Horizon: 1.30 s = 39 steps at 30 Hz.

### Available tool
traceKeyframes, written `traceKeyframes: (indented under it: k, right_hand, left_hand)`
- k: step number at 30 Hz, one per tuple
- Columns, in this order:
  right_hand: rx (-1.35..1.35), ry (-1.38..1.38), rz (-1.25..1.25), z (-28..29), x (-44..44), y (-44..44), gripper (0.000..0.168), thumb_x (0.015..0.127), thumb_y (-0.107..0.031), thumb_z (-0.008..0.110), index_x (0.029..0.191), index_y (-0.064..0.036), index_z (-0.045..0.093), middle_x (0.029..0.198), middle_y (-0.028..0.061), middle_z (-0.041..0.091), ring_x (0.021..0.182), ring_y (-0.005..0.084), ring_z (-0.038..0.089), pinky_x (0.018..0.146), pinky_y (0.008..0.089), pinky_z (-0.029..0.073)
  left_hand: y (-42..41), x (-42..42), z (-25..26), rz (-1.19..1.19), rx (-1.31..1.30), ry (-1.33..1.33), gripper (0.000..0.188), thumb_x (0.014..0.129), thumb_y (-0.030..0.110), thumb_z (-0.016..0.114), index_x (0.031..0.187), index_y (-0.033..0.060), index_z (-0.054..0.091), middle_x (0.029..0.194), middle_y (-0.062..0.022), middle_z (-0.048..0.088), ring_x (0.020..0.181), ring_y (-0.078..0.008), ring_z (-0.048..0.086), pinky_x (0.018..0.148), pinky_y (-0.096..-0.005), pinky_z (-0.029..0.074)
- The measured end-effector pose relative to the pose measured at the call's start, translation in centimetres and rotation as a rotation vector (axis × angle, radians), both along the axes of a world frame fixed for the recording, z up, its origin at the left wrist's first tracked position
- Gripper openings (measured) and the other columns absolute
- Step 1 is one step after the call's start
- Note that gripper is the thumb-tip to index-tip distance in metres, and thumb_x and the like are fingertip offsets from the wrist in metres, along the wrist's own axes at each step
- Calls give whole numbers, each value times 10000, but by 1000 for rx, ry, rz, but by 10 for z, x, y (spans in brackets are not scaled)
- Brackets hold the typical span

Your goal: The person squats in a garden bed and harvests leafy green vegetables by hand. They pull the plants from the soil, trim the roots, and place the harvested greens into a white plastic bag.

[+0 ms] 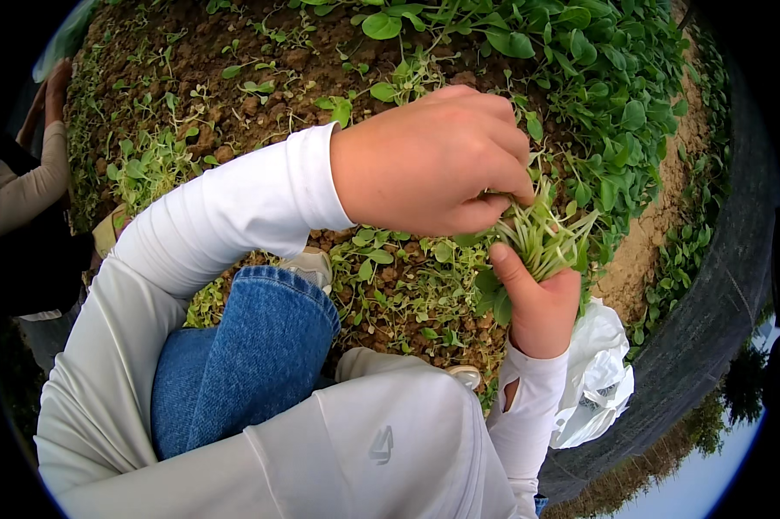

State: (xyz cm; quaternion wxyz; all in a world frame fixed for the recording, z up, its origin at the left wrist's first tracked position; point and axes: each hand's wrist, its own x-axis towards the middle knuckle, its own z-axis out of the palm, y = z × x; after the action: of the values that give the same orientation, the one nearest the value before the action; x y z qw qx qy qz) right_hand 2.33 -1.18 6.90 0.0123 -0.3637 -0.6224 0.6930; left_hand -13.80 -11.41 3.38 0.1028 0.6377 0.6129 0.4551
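My right hand (pixel 544 308) is closed around a bunch of leafy green seedlings (pixel 540 243). Their pale stems stick up past the thumb, and some broad leaves hang out below it. Just above and to the left, my left hand (pixel 432 162) has its fingers curled against the stem ends of the bunch. Thumb and forefinger seem pinched together there; whatever is between them is hidden by the hand. Brown soil (pixel 299 60) with scattered small seedlings lies under both hands.
Dense leafy plants (pixel 617 110) grow at the upper right. A white plastic bag (pixel 594 379) is beside my right forearm. Black netting (pixel 688 324) curves along the right side. My jeans-covered leg (pixel 247 363) is below my left arm. Another person (pixel 36 181) is at the left edge.
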Motion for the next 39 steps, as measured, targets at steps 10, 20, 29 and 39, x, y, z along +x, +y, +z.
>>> traceKeyframes:
  k: [10, 20, 29, 39]
  right_hand:
    - [202, 77, 127, -10, 3, 0, 316, 768, 22, 632, 1069, 8, 538, 963, 54, 601, 841, 108, 560, 754, 243, 444]
    - [350, 41, 203, -14, 4, -3, 287, 789, -21, 630, 1061, 6, 542, 912, 48, 610, 818, 111, 555, 738, 242, 442]
    - [-42, 34, -27, -10, 10, -1, 296, 807, -73, 644, 1072, 19, 549, 973, 40, 604, 844, 110, 545, 768, 237, 427]
    - [-84, 112, -21, -10, 11, 1, 315, 789, -35, 653, 1081, 21, 547, 990, 51, 602, 871, 109, 545, 786, 235, 423]
  left_hand:
    - [1, 2, 7, -10, -170, -290, 72, 662, 87, 663, 708, 47, 626, 698, -49, 594, 699, -217, 538, 642, -323, 440]
    - [0, 11, 3, 23, -261, -240, 82, 601, 60, 634, 665, 51, 583, 671, -47, 579, 657, -221, 530, 610, -318, 441]
    - [-4, -21, -8, 506, 47, 322, 87, 677, 81, 614, 751, 107, 651, 681, -17, 592, 744, -204, 573, 772, -351, 411]
    - [-2, -4, 6, -45, -132, -291, 105, 696, 74, 647, 797, 61, 671, 771, -53, 603, 765, -211, 557, 678, -322, 438]
